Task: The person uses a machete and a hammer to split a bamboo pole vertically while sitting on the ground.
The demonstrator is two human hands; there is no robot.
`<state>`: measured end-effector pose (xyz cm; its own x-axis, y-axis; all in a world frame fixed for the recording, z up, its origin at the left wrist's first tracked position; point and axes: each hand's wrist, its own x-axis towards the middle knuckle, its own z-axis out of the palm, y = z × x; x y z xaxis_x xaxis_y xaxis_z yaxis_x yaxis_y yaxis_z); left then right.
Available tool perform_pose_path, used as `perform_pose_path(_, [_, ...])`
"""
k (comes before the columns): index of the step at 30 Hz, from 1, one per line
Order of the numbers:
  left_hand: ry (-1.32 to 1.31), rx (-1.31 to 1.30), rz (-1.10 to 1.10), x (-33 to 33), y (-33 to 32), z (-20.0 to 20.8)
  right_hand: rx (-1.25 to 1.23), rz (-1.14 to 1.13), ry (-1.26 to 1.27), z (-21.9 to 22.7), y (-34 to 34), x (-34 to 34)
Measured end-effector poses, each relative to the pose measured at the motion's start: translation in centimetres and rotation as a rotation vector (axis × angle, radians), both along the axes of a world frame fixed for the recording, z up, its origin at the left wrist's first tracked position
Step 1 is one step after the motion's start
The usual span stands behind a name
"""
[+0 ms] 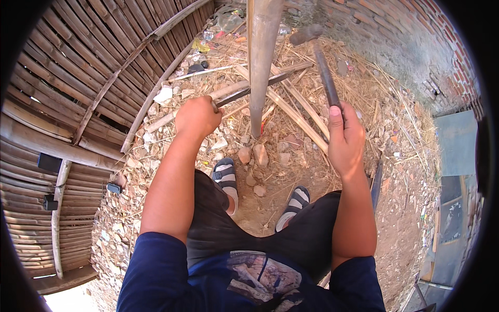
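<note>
My left hand (196, 117) is closed round the handle of a long-bladed machete (236, 96). Its dark blade runs to the right and shows on both sides of an upright bamboo pole (263, 52). The pole hides the middle of the blade, so I cannot tell how deep it sits in the bamboo. A hammer (326, 78) is gripped in my right hand (347, 140), thumb along the handle. The hammer's head is raised up and to the right of the pole, apart from the blade. The pole's lower end is above the stones in front of my feet.
Split bamboo strips (299, 118) lie beyond the pole on straw and rubble. A bamboo slat wall (99, 67) rises on the left, a brick wall (395, 47) at the far right. Loose stones (260, 155) lie near my sandalled feet. Grey-blue panels (456, 143) stand at the right.
</note>
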<state>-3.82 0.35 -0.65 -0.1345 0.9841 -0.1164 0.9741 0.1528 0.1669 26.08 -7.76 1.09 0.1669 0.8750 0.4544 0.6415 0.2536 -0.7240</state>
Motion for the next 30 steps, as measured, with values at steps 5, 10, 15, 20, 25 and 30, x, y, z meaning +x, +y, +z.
perform_pose_path(5, [-0.02,0.051,-0.014,-0.2,0.3,-0.6,-0.122,0.014,-0.101,-0.1,0.2,0.1])
perform_pose_path(10, [-0.014,0.006,0.005,0.1,0.6,-0.3,-0.249,0.049,-0.177,-2.8,1.8,0.0])
perform_pose_path(15, [-0.004,0.018,0.008,-0.2,0.2,-0.7,0.015,0.031,-0.016,-0.3,0.3,-0.3])
perform_pose_path(20, [0.018,0.056,0.003,0.1,0.5,-0.6,-0.139,0.0,-0.156,-1.4,1.4,-0.4])
perform_pose_path(25, [-0.001,0.065,-0.004,0.3,0.1,-0.5,-0.287,0.0,-0.123,-2.9,2.5,-0.1])
perform_pose_path(30, [-0.004,0.039,0.005,-0.1,-0.1,-0.7,-0.036,0.011,0.077,-0.5,0.9,0.5])
